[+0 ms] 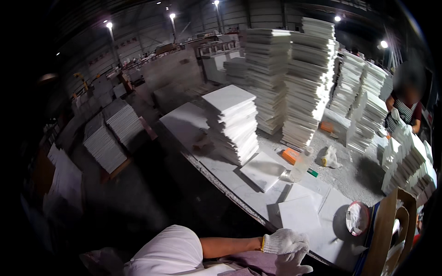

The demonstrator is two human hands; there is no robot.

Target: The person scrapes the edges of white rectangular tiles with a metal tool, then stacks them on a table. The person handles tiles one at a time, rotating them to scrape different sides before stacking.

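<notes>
Both my hands wear white knitted work gloves and meet low in the picture, at the near edge of the table. My left hand [282, 241] reaches in from the left with a bare forearm above its yellow-trimmed cuff. Its fingers bend over the glove of my right hand [293, 265], which lies just below, partly covered, with some fingers stretched out. A white square tile [298, 214] is nearest to them, overlapping another pale tile [305, 194]. Farther off, one more tile [263, 171] lies flat in front of a stack of white tiles [232, 124].
Tall tile stacks [307, 87] rise at the back of the table. An orange box [290, 156], a translucent bottle [301, 166], a crumpled glove [330, 157] and a round tub [357, 218] stand about. A cardboard box [384, 234] is at right; a co-worker [407, 110] stands beyond.
</notes>
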